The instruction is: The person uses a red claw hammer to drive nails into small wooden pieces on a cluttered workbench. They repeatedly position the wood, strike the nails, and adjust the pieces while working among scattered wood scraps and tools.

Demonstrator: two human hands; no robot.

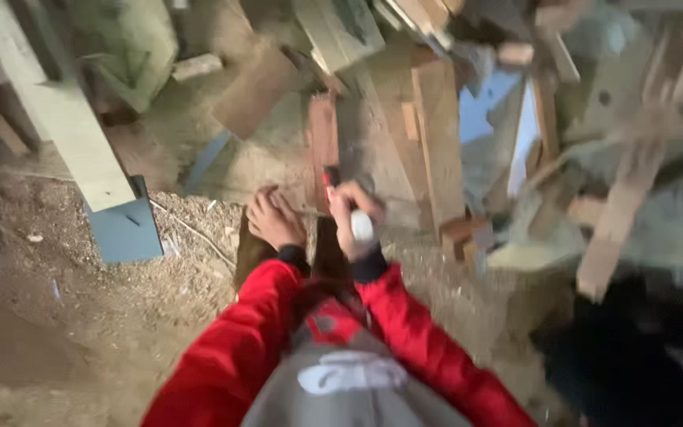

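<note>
Sawdust floor (81,300), timber offcuts (436,134) heaped beyond. Left hand (273,219) lies flat, fingers spread, on a dark upright board (253,251), apparently to steady it. Right hand (355,217) is closed round a red-and-white tool (333,178), tip meeting the board just beside the left; blur hides what the tool is.

Sawdust floor (81,316) beneath piled scrap boards (436,119).

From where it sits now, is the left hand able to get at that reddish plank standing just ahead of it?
Probably yes. The left hand rests just left of the reddish plank, with nothing visible between them; the picture is blurred, though.
</note>
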